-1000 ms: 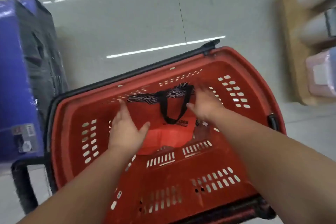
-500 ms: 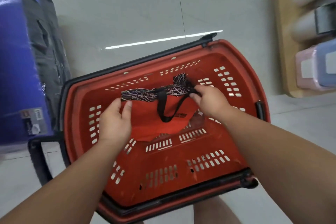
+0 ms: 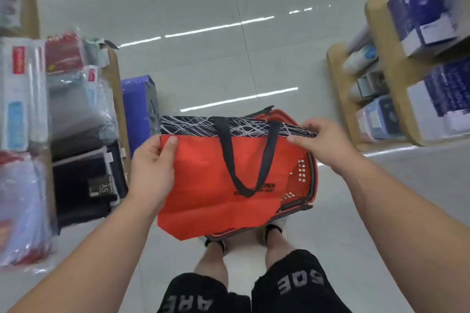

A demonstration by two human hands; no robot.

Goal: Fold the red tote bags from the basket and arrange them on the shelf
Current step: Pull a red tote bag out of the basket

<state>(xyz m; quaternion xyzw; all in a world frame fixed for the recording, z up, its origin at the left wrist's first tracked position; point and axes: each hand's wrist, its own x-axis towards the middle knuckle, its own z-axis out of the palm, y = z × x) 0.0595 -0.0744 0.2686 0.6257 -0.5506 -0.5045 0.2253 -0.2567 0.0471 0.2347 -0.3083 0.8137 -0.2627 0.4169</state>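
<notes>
A red tote bag (image 3: 203,185) with a black, white-streaked top band and a black strap hangs flat in front of me, stretched between both hands. My left hand (image 3: 152,168) pinches its upper left edge, thumb on the red front. My right hand (image 3: 318,140) pinches the upper right corner at the patterned band. Below and behind the bag stands the red plastic basket (image 3: 309,173) on the floor, mostly hidden by the bag; only its right side and rim show.
Wooden shelves (image 3: 114,99) on the left hold wrapped grey, red and black packs. A blue box (image 3: 138,107) stands on the floor beside the basket. Shelves (image 3: 389,79) on the right carry boxes and containers. My legs and feet are under the bag; glossy floor stretches ahead.
Both hands gripped the bag's top corners inside the basket and lifted it out and up. The bag now hangs spread open flat, and the view has risen to show the shelves.
</notes>
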